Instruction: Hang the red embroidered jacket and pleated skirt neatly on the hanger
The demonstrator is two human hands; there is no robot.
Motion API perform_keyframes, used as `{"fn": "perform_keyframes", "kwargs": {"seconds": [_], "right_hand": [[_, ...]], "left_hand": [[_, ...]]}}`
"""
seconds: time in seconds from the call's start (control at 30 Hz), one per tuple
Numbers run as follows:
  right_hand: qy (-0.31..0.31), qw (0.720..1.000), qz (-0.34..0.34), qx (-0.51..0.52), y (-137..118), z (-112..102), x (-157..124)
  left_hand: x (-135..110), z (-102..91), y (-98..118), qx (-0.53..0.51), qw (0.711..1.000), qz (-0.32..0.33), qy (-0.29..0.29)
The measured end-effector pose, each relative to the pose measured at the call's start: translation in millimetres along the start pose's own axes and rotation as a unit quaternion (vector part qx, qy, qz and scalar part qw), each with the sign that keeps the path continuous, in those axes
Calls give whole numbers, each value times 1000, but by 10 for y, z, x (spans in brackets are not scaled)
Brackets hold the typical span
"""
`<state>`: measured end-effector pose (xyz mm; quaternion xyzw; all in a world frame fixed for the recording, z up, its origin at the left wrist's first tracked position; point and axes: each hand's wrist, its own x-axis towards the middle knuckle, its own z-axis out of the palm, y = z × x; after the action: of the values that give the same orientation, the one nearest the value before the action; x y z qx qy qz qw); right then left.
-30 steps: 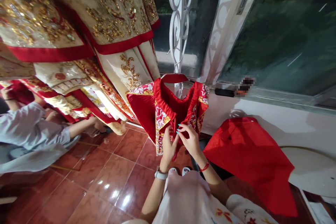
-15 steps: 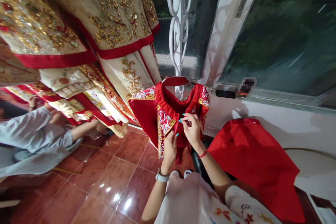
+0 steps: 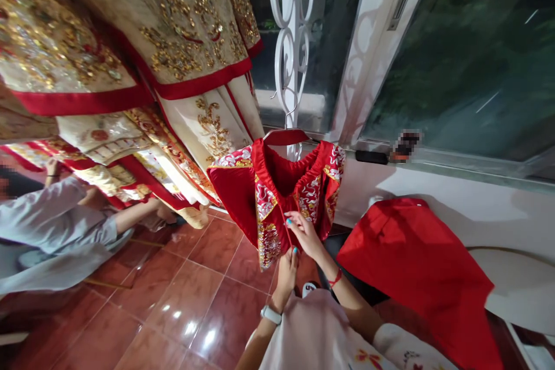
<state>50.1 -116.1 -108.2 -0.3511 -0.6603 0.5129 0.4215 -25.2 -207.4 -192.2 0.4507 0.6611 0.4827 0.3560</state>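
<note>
A red embroidered jacket (image 3: 243,191) hangs on a hanger (image 3: 281,135) hooked to a white scrolled metal grille (image 3: 291,29). My right hand (image 3: 303,234) pinches the jacket's front opening near its middle, fingers closed on the fabric. My left hand (image 3: 288,266) grips the lower front edge just below it. Both hands sit at the centre seam, close together. A watch is on my left wrist and a red cord on my right.
Cream and gold embroidered gowns (image 3: 130,40) with red trim hang at the left. Another person in a pale shirt (image 3: 56,225) crouches at the far left. A red cloth (image 3: 411,266) drapes over a surface at right. A window ledge (image 3: 455,156) runs behind. The floor is red tile (image 3: 173,300).
My right hand has come down from the collar area to the middle of the front opening. My left hand has dropped lower along the front edge.
</note>
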Motion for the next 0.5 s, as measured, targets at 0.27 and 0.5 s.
{"fn": "perform_keyframes", "kwargs": {"seconds": [0.27,0.5], "right_hand": [[-54,997,12,-50,11,-188,-16],[-59,997,7,-39,25,-217,-120]], "left_hand": [[281,-614,618,117,978,167,34],[1682,-2185,2084,120,907,290,280]]}}
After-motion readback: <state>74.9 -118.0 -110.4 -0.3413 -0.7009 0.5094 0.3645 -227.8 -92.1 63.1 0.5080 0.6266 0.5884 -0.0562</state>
